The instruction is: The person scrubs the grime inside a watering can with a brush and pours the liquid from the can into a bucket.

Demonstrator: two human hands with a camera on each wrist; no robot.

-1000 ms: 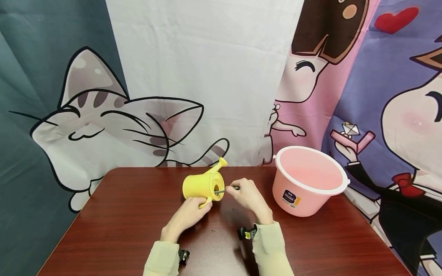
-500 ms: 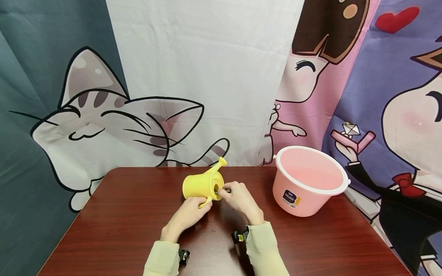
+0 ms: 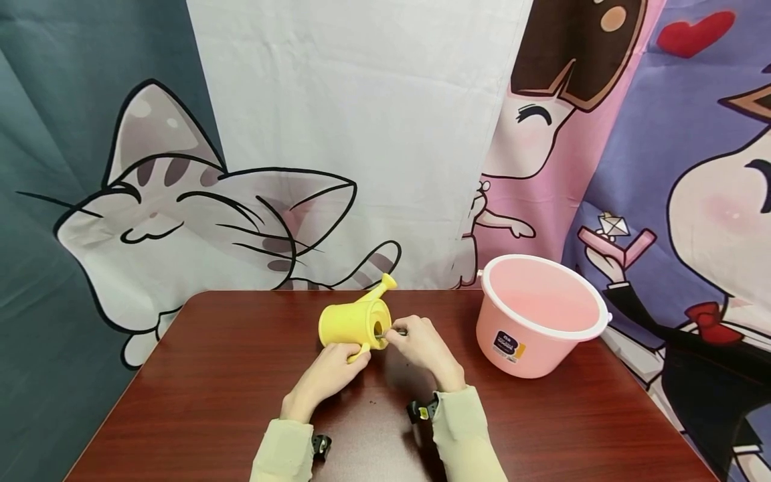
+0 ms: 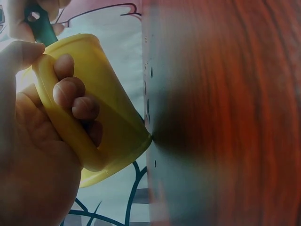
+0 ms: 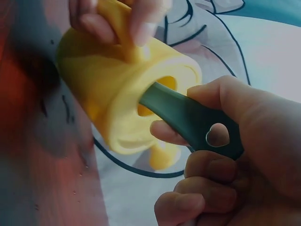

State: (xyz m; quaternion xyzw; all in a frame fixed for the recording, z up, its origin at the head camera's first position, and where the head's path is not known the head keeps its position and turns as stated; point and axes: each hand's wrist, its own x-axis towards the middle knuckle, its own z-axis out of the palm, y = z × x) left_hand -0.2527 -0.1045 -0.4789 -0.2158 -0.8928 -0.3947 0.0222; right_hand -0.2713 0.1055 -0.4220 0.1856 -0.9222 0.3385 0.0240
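Observation:
A yellow watering can (image 3: 345, 325) lies tilted near the middle of the table, its spout pointing up and away and its round opening facing right. My left hand (image 3: 328, 376) grips the can's handle (image 4: 63, 120), fingers curled through it. With thumb and fingers, my right hand (image 3: 426, 349) pinches a flat dark green handle (image 5: 186, 113) that has a heart-shaped hole near its end. The other end of this green-handled tool goes into the can's opening and is hidden inside, so its kind does not show.
A pink bucket (image 3: 512, 348) with a white rim stands at the table's right side, beyond my right hand. The reddish-brown table (image 3: 199, 388) ends at a cartoon-printed cloth (image 3: 361, 134) hanging behind it. Small dark drops lie near the hands.
My right hand moved left toward the can, putting the green-handled tool deeper into the opening, then drew back slightly to the right. The left hand and the can have stayed in place.

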